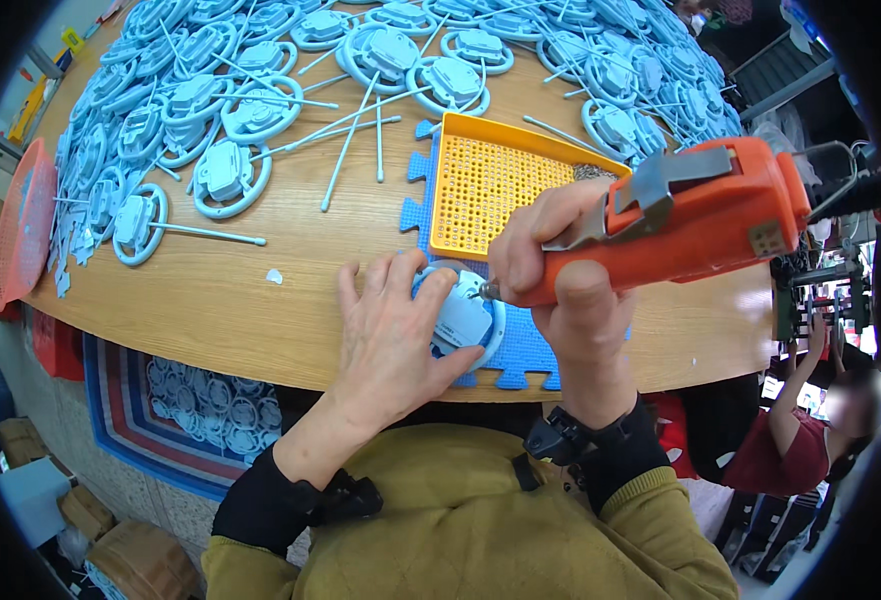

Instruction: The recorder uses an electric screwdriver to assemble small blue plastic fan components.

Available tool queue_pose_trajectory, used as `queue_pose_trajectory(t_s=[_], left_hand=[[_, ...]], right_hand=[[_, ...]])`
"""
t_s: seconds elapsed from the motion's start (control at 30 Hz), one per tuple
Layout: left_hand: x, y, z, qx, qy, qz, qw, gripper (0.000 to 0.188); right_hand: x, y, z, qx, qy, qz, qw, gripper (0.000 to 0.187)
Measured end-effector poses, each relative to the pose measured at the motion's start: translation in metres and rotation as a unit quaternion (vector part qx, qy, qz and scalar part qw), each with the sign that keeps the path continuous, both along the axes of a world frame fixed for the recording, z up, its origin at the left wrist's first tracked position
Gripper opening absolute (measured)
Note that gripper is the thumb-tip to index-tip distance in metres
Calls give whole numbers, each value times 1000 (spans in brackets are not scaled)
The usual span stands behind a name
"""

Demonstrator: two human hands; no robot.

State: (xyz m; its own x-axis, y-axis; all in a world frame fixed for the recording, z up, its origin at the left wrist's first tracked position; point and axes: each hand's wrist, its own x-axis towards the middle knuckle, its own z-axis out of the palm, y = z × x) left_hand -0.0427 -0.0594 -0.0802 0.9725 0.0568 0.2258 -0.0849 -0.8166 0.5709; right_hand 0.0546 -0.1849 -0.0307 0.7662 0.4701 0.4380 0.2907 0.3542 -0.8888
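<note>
My left hand (388, 335) presses a light-blue round plastic part (465, 322) onto a blue foam mat (520, 350), thumb and fingers spread round its rim. This part has a ring with a housing in its middle. My right hand (575, 265) is wrapped round an orange electric screwdriver (695, 225) with a metal lever on its side. Its bit meets or hovers just over the housing; I cannot tell whether a screw sits there. Just behind both hands lies a yellow perforated tray (438, 215), with small metal screws (592, 172) in its far right corner.
Many similar blue parts with thin rods (225, 170) are heaped over the far and left table (185, 300). A pink basket (25, 225) stands at the left edge. A striped container (120, 405) below holds more parts. Another person (790, 430) is at the right.
</note>
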Motion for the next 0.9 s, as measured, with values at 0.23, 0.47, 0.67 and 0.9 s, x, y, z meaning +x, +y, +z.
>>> queue_pose_trajectory(t_s=[0.23, 0.47, 0.67, 0.9], left_hand=[[0, 3, 8, 17, -6, 6, 1000, 60], [-85, 49, 21, 7, 35, 62, 997, 59], [-131, 116, 49, 59, 105, 151, 981, 74], [49, 198, -6, 193, -85, 178, 961, 69]], right_hand=[[1, 7, -8, 20, 49, 19, 998, 49], [2, -8, 20, 106, 13, 74, 992, 56], [26, -6, 19, 104, 23, 1, 994, 54], [24, -4, 16, 93, 11, -26, 995, 55]])
